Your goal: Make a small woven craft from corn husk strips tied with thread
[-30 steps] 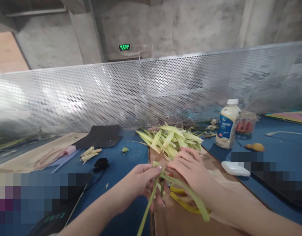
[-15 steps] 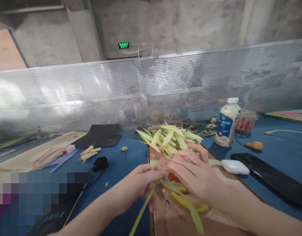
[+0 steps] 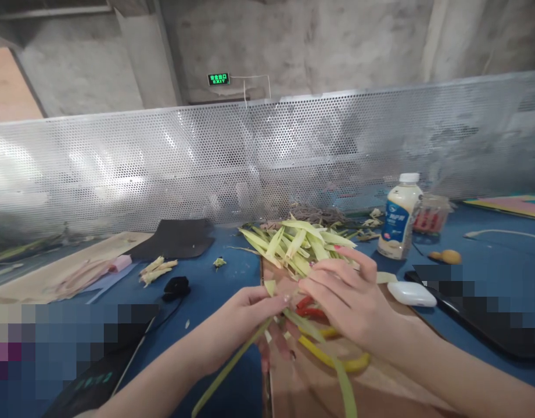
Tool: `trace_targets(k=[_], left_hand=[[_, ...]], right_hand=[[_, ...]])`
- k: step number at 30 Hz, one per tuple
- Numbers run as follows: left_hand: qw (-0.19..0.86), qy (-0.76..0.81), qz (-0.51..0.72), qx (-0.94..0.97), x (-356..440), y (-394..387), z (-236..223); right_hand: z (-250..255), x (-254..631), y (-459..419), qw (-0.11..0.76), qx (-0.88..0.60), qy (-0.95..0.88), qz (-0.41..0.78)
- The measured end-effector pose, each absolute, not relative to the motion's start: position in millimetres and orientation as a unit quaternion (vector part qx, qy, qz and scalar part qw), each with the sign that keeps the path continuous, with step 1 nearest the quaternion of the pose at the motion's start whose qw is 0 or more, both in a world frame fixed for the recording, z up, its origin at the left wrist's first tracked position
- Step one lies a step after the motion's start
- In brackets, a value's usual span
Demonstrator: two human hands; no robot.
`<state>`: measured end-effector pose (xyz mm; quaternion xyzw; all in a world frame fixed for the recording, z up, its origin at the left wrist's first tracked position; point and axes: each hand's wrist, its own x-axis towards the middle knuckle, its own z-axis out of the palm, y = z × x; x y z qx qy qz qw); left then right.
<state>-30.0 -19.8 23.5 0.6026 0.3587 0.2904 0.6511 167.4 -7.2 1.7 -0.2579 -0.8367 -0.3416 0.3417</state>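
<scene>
My left hand (image 3: 254, 316) is closed, its thumb pressed on pale green husk-like leaf strips (image 3: 232, 366). One strip trails down to the left, another (image 3: 343, 377) hangs down to the right, and a short end sticks up above the thumb. Just right of it, my right hand (image 3: 349, 290) hovers with fingers loosely curved and apart; its thumb is hidden. Under the right hand, on a brown board (image 3: 302, 395), lie a red piece (image 3: 309, 307) and a curved yellow piece (image 3: 356, 363), partly covered. Beyond the hands is a heap of pale green husk leaves (image 3: 293, 241).
On the blue table stand a milk-coloured bottle (image 3: 399, 217) and a clear tub (image 3: 430, 215). A white case (image 3: 412, 294) and a dark phone (image 3: 476, 325) lie right. Left are a black sheet (image 3: 173, 238), pale husk pieces (image 3: 157, 270) and a black clip-like thing (image 3: 176, 287).
My right hand has drawn slightly right, away from the left thumb, uncovering more of the red piece. The left-hand strip has swung further left. My left hand keeps its hold.
</scene>
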Motion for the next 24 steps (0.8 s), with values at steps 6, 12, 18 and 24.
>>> trace_targets(k=[6, 12, 18, 24], left_hand=[[0.571, 0.391, 0.323, 0.646, -27.6, -18.8, 20.1], [0.487, 0.428, 0.357, 0.672, -29.4, -14.5, 6.8], [0.486, 0.458, 0.359, 0.652, -31.3, -11.5, 9.6], [0.489, 0.427, 0.356, 0.672, -37.5, -3.0, 9.0]], right_hand=[[3.7, 166.1, -5.8, 0.294, -0.247, -0.87, -0.309], [19.9, 159.6, -23.7, 0.188, -0.26, -0.897, -0.305], [19.0, 156.1, -26.3, 0.196, -0.291, -0.892, -0.284], [0.3, 166.7, -3.6, 0.279, -0.329, -0.867, -0.249]])
